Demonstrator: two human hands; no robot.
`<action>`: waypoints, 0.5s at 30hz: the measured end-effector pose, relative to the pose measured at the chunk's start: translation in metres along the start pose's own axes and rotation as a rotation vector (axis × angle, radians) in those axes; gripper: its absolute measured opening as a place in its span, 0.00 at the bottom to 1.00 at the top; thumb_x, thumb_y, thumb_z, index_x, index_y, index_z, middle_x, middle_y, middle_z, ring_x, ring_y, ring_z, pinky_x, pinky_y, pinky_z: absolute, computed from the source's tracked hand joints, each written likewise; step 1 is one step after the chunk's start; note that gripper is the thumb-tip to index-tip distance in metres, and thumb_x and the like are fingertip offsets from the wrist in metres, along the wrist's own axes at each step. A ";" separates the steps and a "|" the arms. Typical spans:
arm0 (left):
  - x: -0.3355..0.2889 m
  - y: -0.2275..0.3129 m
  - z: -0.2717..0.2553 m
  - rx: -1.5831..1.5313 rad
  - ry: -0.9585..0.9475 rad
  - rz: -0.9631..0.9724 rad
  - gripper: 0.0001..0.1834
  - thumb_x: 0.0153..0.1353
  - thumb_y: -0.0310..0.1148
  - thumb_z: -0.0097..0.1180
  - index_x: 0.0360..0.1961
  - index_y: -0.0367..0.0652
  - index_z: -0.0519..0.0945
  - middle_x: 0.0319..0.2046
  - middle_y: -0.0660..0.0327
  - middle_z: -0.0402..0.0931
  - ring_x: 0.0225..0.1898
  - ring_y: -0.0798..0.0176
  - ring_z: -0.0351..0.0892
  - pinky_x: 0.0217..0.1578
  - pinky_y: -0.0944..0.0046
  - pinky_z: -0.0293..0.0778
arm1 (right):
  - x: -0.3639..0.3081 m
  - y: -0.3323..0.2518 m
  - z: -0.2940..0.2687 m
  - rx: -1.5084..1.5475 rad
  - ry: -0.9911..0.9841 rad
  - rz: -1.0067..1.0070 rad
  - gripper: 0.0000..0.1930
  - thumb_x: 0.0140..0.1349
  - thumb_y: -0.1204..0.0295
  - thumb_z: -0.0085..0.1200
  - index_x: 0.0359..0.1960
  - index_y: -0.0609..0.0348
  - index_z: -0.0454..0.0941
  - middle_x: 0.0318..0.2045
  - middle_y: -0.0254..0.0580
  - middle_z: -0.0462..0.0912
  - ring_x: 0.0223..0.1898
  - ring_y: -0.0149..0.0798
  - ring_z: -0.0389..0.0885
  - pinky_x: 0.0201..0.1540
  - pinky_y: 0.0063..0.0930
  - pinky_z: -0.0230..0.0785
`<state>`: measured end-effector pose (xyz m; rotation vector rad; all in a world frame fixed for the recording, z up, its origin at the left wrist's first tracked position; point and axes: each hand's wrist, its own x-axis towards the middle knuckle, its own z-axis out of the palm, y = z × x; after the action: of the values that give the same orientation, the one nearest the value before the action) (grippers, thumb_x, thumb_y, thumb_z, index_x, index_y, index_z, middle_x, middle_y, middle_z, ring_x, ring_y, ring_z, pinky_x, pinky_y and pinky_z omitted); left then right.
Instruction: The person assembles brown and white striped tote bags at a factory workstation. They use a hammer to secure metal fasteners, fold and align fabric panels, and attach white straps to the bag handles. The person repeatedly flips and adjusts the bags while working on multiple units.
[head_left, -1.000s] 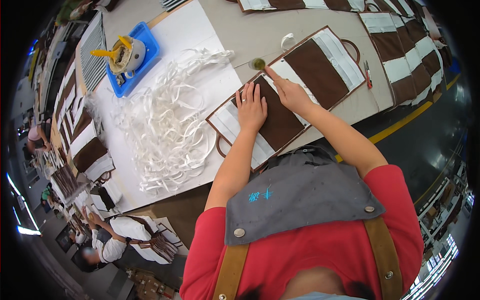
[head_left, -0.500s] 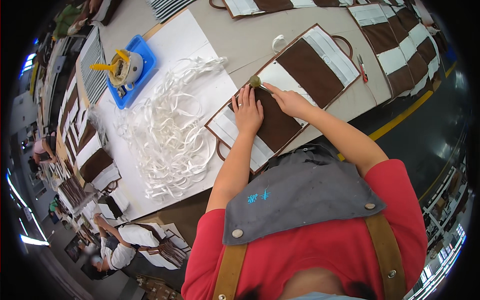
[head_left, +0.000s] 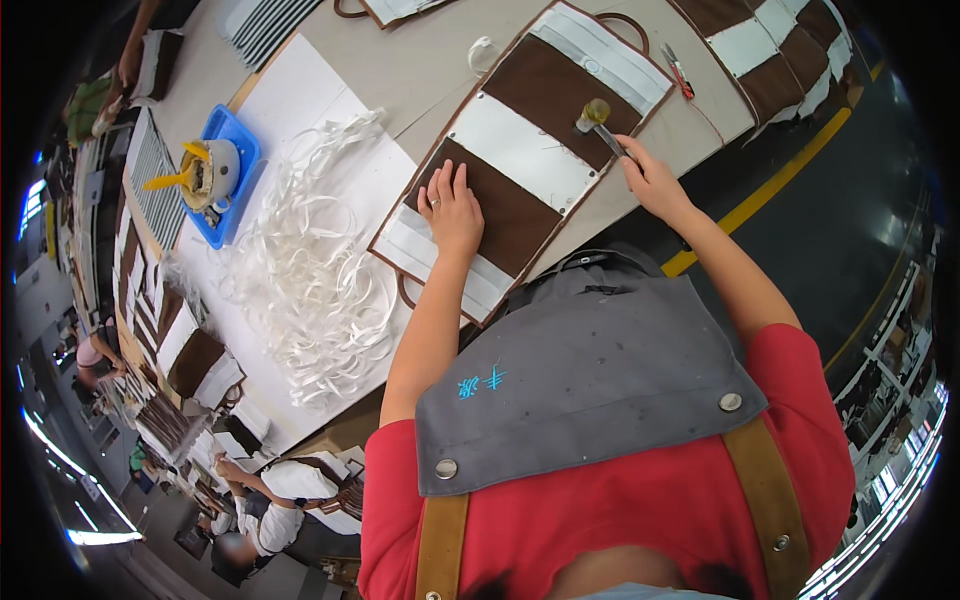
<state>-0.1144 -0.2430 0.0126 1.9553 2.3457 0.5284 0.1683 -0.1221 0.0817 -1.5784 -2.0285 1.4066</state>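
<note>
**On the grey table (head_left: 430, 60), a handled brown-and-white panel (head_left: 518, 155) lies spread open under your hands**

In the head view, the only one here, the panel runs from your near left toward the far right, with its white band across the middle. Your left hand (head_left: 455, 212) rests on the panel's nearer brown section, fingers loosely spread and grasping nothing. Your right hand (head_left: 657, 182) is clenched around the handle of a small mallet (head_left: 596, 112), its head over the farther brown section; you can't tell from here whether it touches the cloth.

As for progress, a brown loop handle (head_left: 644, 38) is already on each end of the panel, and small dark fasteners (head_left: 562, 211) sit along the white band's edges. Whether each is fully set is too small to tell. With the mallet in your grip and the panel lying unfolded, this piece looks to be mid-work rather than finished.

Just beside the panel's far end lies a red-handled cutting tool (head_left: 680, 74); farther right of the panel are similar brown-and-white pieces (head_left: 775, 50), whose stage you can't judge. Left of the panel sits a heap of white ribbon (head_left: 310, 250), and beyond that a blue tray (head_left: 246, 150) with a pot (head_left: 224, 170).
</note>
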 end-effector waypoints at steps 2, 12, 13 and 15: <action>-0.007 0.016 -0.011 -0.052 -0.006 0.060 0.19 0.55 0.28 0.52 0.50 0.46 0.73 0.55 0.62 0.66 0.58 0.58 0.63 0.58 0.52 0.50 | -0.022 0.001 -0.005 -0.004 -0.018 0.012 0.21 0.64 0.69 0.41 0.60 0.49 0.61 0.19 0.50 0.71 0.21 0.48 0.72 0.28 0.37 0.63; -0.008 0.134 0.004 -0.172 -0.289 0.511 0.26 0.54 0.30 0.53 0.56 0.40 0.67 0.42 0.57 0.70 0.43 0.58 0.70 0.43 0.61 0.65 | -0.071 0.031 -0.003 -0.012 -0.004 0.017 0.22 0.65 0.72 0.39 0.62 0.48 0.60 0.43 0.58 0.77 0.42 0.58 0.76 0.44 0.39 0.68; -0.007 0.140 0.008 -0.177 -0.283 0.435 0.27 0.54 0.30 0.53 0.56 0.38 0.67 0.40 0.56 0.70 0.41 0.58 0.70 0.41 0.61 0.65 | -0.071 0.029 -0.005 -0.002 -0.036 0.077 0.22 0.65 0.72 0.39 0.62 0.48 0.60 0.45 0.58 0.76 0.44 0.58 0.76 0.44 0.39 0.68; -0.005 0.147 0.015 -0.191 -0.270 0.292 0.28 0.53 0.30 0.53 0.57 0.34 0.65 0.36 0.54 0.69 0.38 0.57 0.71 0.38 0.61 0.67 | -0.073 0.032 -0.005 0.011 -0.026 0.092 0.22 0.65 0.72 0.39 0.62 0.49 0.60 0.47 0.57 0.76 0.45 0.58 0.75 0.46 0.38 0.68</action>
<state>0.0300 -0.2225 0.0397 2.1350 1.7969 0.4487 0.2214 -0.1813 0.0866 -1.6769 -1.9826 1.4747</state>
